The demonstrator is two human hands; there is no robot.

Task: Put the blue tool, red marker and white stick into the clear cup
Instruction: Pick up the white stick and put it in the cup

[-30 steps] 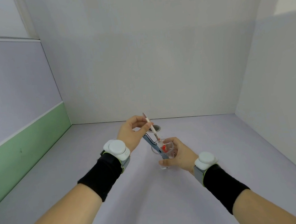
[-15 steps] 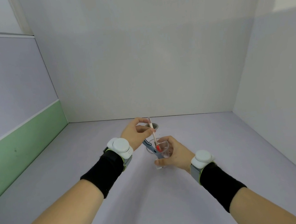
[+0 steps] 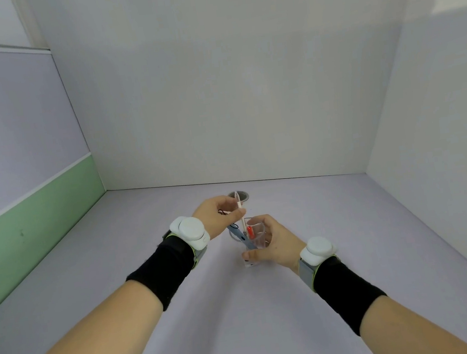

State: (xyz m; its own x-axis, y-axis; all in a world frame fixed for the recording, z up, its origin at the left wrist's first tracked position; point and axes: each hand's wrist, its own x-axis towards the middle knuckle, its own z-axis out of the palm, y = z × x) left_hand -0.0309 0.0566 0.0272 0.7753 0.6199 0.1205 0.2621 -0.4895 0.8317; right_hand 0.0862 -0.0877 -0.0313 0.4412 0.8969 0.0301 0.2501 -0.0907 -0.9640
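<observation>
1. Right hand (image 3: 273,242) wraps the cup (image 3: 256,234), steadying it for loading.
2. Left hand (image 3: 216,216) pinches the stick (image 3: 241,214), steering it upright into the cup.
3. Marker (image 3: 250,232) and tool (image 3: 241,236) seemingly sit inside already.

I am working inside what looks like a purpose-built recording booth or test cell, not a home or a kitchen: plain pale panels (image 3: 229,88) close me in on three sides and meet a bare lilac-grey table surface (image 3: 245,323) in sharp corners. The left wall (image 3: 12,131) carries a green band (image 3: 33,221) along its foot, and a small round grommet (image 3: 242,196) is set into the surface near the back. On both my wrists sit white sensor pods (image 3: 190,232) over black wristbands (image 3: 167,268), which suits a data-capture lab.
</observation>
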